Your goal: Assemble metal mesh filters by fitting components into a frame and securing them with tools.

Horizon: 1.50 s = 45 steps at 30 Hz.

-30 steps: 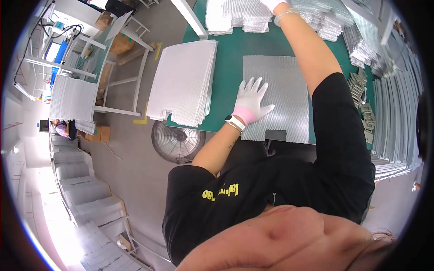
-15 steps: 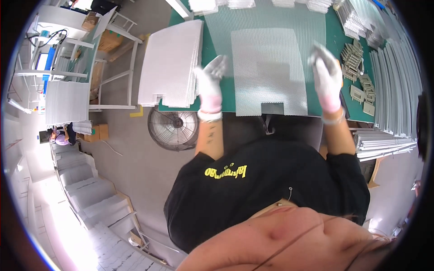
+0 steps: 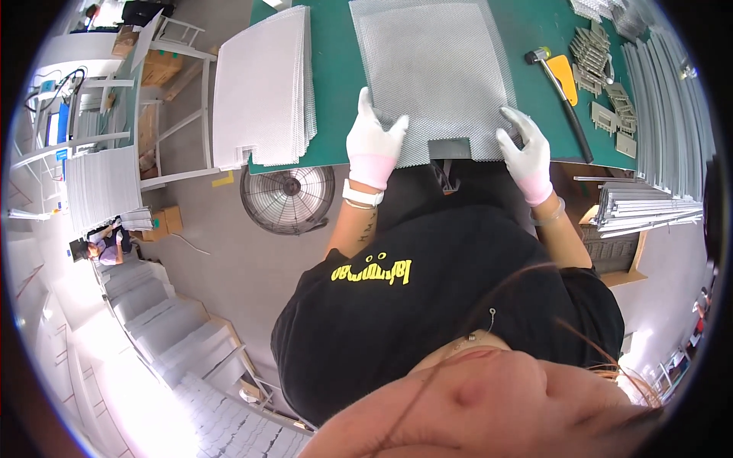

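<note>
The white-gloved left hand [image 3: 376,139] and right hand [image 3: 527,153] were at opposite edges of a grey mesh sheet [image 3: 437,72]; a hammer [image 3: 569,111] lay on the green table [image 3: 336,84].

Bright lighting leaves blown-out glare at lower left, with distortion curving edges near the rim.

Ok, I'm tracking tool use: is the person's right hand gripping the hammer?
No, the hammer lies on the green table, while the right hand is at the right edge of the mesh sheet.
</note>
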Each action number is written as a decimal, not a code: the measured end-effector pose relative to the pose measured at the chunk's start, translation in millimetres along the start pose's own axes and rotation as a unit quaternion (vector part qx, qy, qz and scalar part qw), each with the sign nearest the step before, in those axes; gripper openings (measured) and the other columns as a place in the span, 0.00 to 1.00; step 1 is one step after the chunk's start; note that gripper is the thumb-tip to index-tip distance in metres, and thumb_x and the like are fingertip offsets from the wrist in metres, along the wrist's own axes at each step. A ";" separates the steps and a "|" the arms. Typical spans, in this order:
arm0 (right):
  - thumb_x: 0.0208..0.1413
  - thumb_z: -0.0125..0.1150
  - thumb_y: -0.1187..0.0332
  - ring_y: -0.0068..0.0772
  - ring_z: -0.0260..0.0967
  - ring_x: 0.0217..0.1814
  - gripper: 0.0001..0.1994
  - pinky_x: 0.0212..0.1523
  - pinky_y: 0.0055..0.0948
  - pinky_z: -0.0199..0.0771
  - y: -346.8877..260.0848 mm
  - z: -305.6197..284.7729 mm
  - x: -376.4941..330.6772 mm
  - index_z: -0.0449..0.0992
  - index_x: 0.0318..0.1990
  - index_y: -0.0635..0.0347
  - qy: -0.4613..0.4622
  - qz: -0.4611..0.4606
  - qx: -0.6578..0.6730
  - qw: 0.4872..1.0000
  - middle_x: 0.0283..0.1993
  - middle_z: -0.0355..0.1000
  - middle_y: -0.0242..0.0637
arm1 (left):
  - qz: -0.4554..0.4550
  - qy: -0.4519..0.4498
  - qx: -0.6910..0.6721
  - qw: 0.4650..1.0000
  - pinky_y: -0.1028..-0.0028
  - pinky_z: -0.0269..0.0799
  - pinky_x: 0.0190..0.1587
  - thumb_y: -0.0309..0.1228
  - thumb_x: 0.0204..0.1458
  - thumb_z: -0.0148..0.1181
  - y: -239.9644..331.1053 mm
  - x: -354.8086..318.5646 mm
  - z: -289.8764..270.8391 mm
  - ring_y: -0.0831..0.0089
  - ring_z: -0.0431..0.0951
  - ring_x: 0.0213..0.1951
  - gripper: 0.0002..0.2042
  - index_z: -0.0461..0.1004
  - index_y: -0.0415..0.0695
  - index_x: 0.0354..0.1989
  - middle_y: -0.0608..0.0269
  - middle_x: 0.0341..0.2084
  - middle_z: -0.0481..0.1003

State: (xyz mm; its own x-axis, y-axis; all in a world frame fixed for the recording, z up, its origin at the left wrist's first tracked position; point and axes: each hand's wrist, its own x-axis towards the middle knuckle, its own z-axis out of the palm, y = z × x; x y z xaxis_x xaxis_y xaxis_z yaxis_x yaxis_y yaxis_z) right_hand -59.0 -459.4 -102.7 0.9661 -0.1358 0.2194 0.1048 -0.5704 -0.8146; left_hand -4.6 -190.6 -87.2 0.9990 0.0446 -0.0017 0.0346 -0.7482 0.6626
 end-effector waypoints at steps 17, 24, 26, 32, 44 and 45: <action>0.51 0.64 0.65 0.49 0.72 0.50 0.18 0.52 0.42 0.71 2.8 6.9 5.5 0.78 0.51 0.53 -0.013 -0.090 -0.252 0.964 0.60 0.69 0.48 | 0.065 0.034 0.162 0.984 0.64 0.76 0.47 0.47 0.45 0.71 -17.3 9.9 15.7 0.54 0.79 0.47 0.45 0.57 0.34 0.68 0.46 0.49 0.76; 0.50 0.65 0.59 0.53 0.68 0.58 0.16 0.57 0.46 0.69 -9.7 -18.9 24.9 0.81 0.47 0.48 -0.099 -0.094 -0.305 0.942 0.63 0.67 0.49 | 0.179 0.002 0.226 0.958 0.49 0.57 0.67 0.48 0.45 0.70 -15.5 28.2 -2.4 0.45 0.60 0.67 0.42 0.61 0.46 0.69 0.42 0.67 0.59; 0.50 0.65 0.59 0.52 0.67 0.61 0.15 0.63 0.44 0.67 7.7 -35.5 58.7 0.82 0.44 0.52 -0.122 -0.150 -0.209 0.959 0.61 0.69 0.50 | 0.195 -0.033 0.227 0.954 0.44 0.42 0.71 0.49 0.46 0.68 -30.3 41.9 3.4 0.43 0.52 0.71 0.40 0.63 0.52 0.69 0.47 0.69 0.58; 0.59 0.59 0.67 0.43 0.75 0.40 0.16 0.47 0.36 0.74 6.0 -113.6 289.7 0.77 0.54 0.61 0.287 -0.339 -0.297 0.845 0.38 0.78 0.41 | 0.211 -0.113 0.236 0.942 0.42 0.37 0.72 0.52 0.48 0.66 -20.4 75.2 5.6 0.40 0.50 0.71 0.36 0.67 0.52 0.66 0.50 0.70 0.57; 0.57 0.57 0.55 0.54 0.73 0.57 0.21 0.53 0.45 0.75 -52.3 -136.8 422.3 0.76 0.52 0.59 0.179 -0.040 -0.475 0.860 0.55 0.73 0.52 | 0.206 0.101 0.148 0.962 0.39 0.41 0.69 0.44 0.46 0.68 -18.0 1.9 -14.7 0.34 0.50 0.69 0.37 0.65 0.45 0.66 0.36 0.69 0.52; 0.58 0.57 0.55 0.53 0.73 0.57 0.21 0.53 0.45 0.76 -69.2 -140.3 408.0 0.76 0.52 0.61 0.206 -0.099 -0.447 0.865 0.55 0.73 0.53 | 0.195 0.094 0.146 0.965 0.39 0.42 0.69 0.43 0.46 0.68 -19.1 -3.3 -17.0 0.35 0.51 0.69 0.37 0.65 0.43 0.65 0.36 0.69 0.51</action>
State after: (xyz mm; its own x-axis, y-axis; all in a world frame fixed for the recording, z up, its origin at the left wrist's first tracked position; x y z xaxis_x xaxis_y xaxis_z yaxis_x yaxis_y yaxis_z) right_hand 294.9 -588.9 118.6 0.7642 -0.1351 0.6306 -0.1432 -0.9890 -0.0384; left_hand -9.0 -165.2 -87.1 0.9158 -0.1794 0.3593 -0.3095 -0.8854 0.3468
